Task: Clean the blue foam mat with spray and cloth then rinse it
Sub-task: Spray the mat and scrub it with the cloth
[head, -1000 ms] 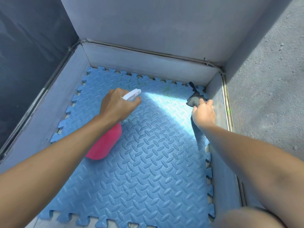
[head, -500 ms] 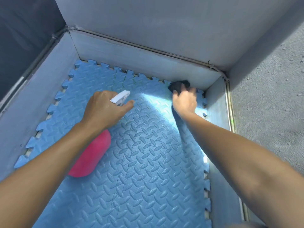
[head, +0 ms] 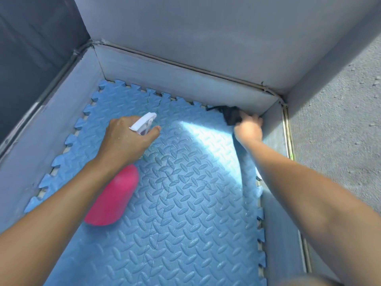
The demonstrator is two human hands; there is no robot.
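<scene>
Under left hand [head: 125,139], fingers curled round it, pink spray bottle [head: 115,199] slants over the mat [head: 185,234], nozzle far-right; blurry right hand [head: 248,131] clutches dark cloth [head: 231,116] past its fingertips.

Blue diamond-plate-patterned foam mat [head: 185,223], pink spray bottle [head: 115,199] with white nozzle, black cloth [head: 231,116]
</scene>
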